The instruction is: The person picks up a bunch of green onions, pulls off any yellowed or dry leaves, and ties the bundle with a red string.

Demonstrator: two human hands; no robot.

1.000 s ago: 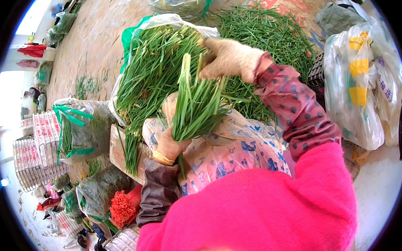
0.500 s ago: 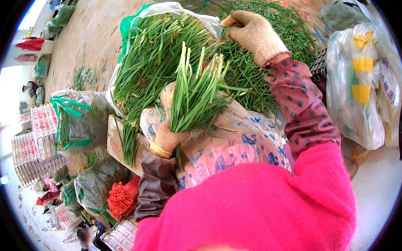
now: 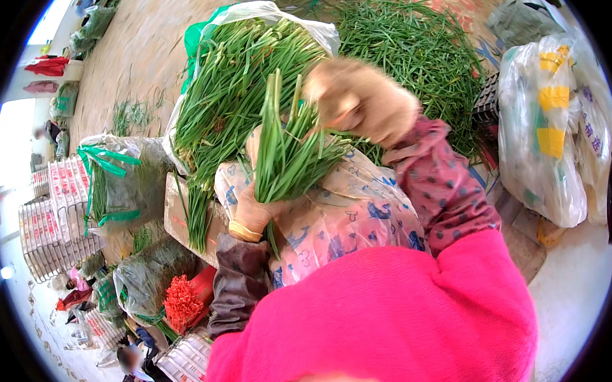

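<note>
My left hand, in a tan glove, grips a bunch of long green stalks near its lower end, the tips fanning upward. Over the top of the bunch hovers my right hand, also gloved and blurred, fingers curled against the stalks. Behind the bunch lies a large heap of the same stalks in an open clear plastic bag. A second wide pile of stalks spreads on the ground at the upper right. A patterned plastic apron covers my lap under the bunch.
Tied clear bags of greens stand at the left beside stacked printed cartons. A red bundle of ties lies lower left. White plastic bags with yellow tape sit at the right.
My right hand came back from the far pile down onto the top of the bunch. The left hand kept holding the bunch, which now looks fuller.
</note>
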